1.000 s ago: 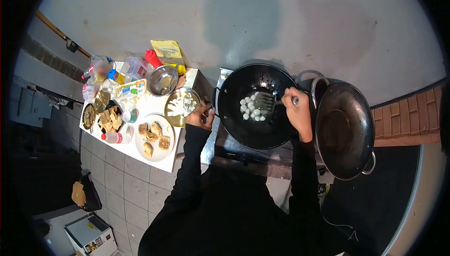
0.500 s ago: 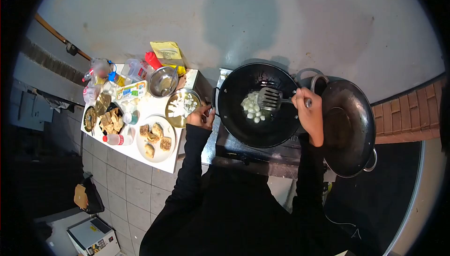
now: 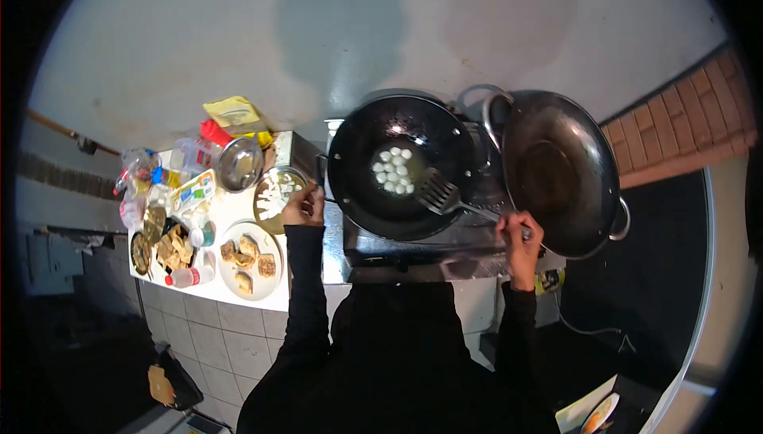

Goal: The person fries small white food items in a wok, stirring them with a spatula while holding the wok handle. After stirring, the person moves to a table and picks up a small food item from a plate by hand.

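A black wok (image 3: 429,128) sits on the stove, with several small round white pieces (image 3: 393,172) clustered in its bottom. My right hand (image 3: 520,242) is closed round the handle of a slotted metal spatula (image 3: 437,192), whose blade lies in the wok to the right of the pieces. At the wok's left side, my left hand (image 3: 305,206) has its fingers closed by the wok's handle; its exact grip is hard to make out. Just behind that hand is a round metal tray (image 3: 267,219) of white chopped pieces.
A second, larger wok (image 3: 560,176) stands on the right. The white table (image 3: 208,288) at left bears a plate (image 3: 262,284) of browned pieces, a steel bowl (image 3: 240,165), a red-capped bottle (image 3: 191,277) and a yellow packet (image 3: 238,114). Brickwork (image 3: 675,136) is at far right.
The view has shifted, so the scene sits further left. My right hand has drawn the spatula toward me and right, off the white pieces, which now lie spread more evenly. My left hand stays by the wok's handle.
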{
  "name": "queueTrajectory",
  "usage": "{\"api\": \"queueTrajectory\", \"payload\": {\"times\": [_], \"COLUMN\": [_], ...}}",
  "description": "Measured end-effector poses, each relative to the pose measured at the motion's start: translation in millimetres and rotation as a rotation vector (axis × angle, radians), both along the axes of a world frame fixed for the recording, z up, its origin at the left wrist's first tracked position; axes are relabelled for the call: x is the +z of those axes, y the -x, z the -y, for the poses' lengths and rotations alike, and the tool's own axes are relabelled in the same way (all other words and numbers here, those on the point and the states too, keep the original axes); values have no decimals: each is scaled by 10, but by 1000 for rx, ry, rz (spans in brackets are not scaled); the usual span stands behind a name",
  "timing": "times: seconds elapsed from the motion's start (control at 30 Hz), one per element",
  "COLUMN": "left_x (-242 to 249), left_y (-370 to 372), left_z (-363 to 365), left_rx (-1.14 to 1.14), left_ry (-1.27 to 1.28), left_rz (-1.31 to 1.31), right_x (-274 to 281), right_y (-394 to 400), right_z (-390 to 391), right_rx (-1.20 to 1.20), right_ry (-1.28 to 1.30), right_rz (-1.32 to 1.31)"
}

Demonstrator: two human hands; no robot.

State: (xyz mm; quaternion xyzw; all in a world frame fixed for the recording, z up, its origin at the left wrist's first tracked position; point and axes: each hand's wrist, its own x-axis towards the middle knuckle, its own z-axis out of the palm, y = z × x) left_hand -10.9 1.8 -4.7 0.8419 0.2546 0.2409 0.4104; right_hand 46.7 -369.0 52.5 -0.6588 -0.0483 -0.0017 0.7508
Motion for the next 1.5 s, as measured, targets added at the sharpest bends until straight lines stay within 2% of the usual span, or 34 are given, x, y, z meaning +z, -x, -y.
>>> {"api": "queueTrajectory", "payload": {"times": [0.17,0.27,0.3,0.43,0.57,0.67,0.73,0.8,0.83,0.87,0.93,0.97,1.0,1.07,1.13,1.2,1.27,1.37,1.5], "left_x": [-13,48,43,84,114,134,38,-24,32,101,72,35,9,-37,-44,-8,-74,-128,-1012], "left_y": [22,108,155,387,657,897,1090,1274,1332,1408,1524,1583,1626,1735,1900,2162,2464,3081,3856], "left_z": [14,89,129,320,514,680,767,837,909,949,968,978,983,999,985,895,761,507,-52], "left_rx": [32,51,67,90,138,136,169,175,186,202,193,196,195,210,268,297,380,538,620], "left_ry": [-81,-118,-42,-73,2,-35,-18,49,127,167,232,287,337,331,364,252,282,331,281], "left_rz": [99,175,142,163,166,190,170,146,160,81,92,147,206,296,270,259,294,214,198], "right_x": [-234,-358,-354,-285,-287,-51,169,470,543,498,395,408,331,158,-54,-105,-143,-292,-412], "right_y": [-78,-151,-160,-194,-215,-127,-47,74,130,163,297,426,506,749,998,1301,1592,2104,3182], "right_z": [-140,-138,-112,-57,-23,14,110,107,42,-57,-343,-514,-694,-1095,-1457,-1797,-2120,-2725,-3673], "right_rx": [90,171,183,264,352,342,173,126,158,199,427,551,679,881,971,1068,1133,1214,1256], "right_ry": [64,-27,-22,16,98,126,485,514,504,494,303,269,297,200,155,-7,6,6,-110], "right_rz": [30,-3,-4,39,99,101,357,288,387,403,481,294,353,236,254,132,98,31,-28]}}
